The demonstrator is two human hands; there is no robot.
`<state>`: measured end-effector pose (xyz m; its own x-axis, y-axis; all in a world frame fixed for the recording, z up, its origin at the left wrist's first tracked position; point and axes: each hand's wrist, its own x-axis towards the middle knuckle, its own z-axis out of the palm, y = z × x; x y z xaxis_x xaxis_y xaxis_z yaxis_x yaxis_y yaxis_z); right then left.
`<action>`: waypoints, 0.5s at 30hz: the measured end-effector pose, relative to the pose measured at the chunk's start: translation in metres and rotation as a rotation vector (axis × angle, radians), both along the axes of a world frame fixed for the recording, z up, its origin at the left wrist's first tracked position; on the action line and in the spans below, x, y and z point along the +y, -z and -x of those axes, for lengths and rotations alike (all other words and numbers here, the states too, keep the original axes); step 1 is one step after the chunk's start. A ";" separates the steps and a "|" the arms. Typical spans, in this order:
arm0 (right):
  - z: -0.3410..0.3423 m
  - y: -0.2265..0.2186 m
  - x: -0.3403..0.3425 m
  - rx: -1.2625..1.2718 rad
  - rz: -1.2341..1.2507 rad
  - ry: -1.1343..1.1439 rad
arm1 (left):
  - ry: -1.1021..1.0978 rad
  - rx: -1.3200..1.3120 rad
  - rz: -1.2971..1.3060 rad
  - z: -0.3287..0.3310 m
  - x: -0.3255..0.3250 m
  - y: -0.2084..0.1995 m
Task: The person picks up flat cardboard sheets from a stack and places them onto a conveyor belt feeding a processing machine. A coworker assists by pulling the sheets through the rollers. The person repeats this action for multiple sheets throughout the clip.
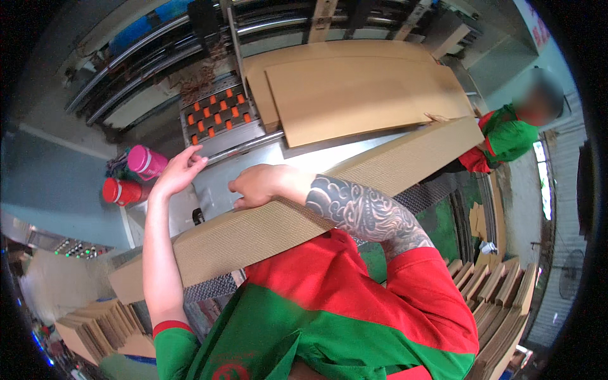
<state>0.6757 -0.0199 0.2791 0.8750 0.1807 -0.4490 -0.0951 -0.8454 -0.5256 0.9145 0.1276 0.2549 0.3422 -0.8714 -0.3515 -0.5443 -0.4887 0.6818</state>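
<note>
A long, thick stack of corrugated cardboard sheets (253, 237) lies slantwise in front of my body, its ribbed cut edges facing me. My left hand (182, 170) hovers beyond its left part, over the metal table, fingers stretched and holding nothing. Just past the stack's far edge is my right hand (256, 185), its fingers loosely bent and thumb apart; no object shows in it. Whether it touches the stack I cannot tell. Larger flat cardboard sheets (373, 95) lie farther off on the machine bed.
A co-worker (513, 136) stands at the far right, hands by the cardboard. Orange rollers (218, 117) sit in a metal plate. Pink (145, 161) and red jugs (120, 191) stand at left. Cardboard bundles (497, 304) are stacked at lower right, with more bundles (95, 329) at lower left.
</note>
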 end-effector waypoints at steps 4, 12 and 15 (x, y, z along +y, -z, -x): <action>-0.002 0.000 -0.002 0.011 -0.020 -0.005 | 0.033 -0.020 0.008 -0.005 -0.001 0.004; -0.006 0.002 -0.004 -0.005 -0.018 -0.009 | 0.009 0.016 -0.010 -0.008 -0.003 0.004; -0.009 0.001 -0.005 -0.001 -0.008 -0.018 | -0.002 0.033 -0.013 -0.010 -0.005 0.002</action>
